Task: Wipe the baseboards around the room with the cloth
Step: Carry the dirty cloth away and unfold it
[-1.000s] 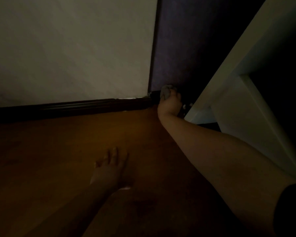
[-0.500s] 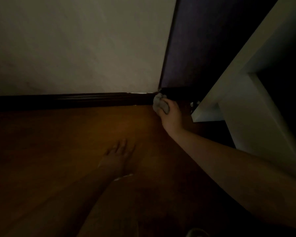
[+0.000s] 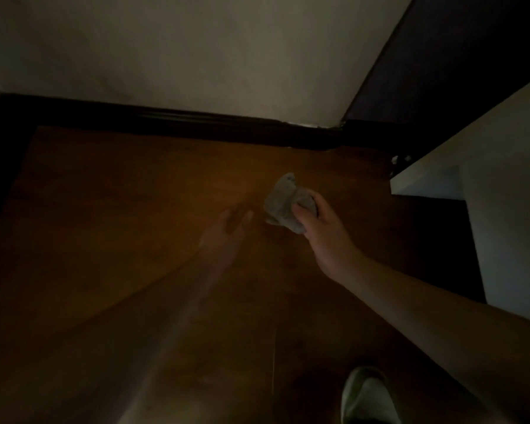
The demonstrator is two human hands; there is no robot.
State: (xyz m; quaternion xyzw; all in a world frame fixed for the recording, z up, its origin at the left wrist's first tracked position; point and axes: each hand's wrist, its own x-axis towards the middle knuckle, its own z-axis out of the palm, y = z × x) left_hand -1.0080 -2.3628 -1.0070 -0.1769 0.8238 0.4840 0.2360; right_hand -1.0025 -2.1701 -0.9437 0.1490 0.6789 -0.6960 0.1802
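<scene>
Floor [image 3: 110,209] lies bare between baseboard [image 3: 196,120] and hands; right hand [image 3: 322,228] grips cloth [image 3: 282,203]; left hand [image 3: 227,231] blurred, fingers loosely straight.

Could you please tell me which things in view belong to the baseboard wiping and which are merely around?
Job:
- crumpled grey cloth, gripped by the right hand
- dark wooden baseboard

Merely around:
- white furniture panel
- pale slipper
- blurred left hand

wood floor [image 3: 110,209], white furniture [image 3: 502,185], shoe [image 3: 367,396]
</scene>
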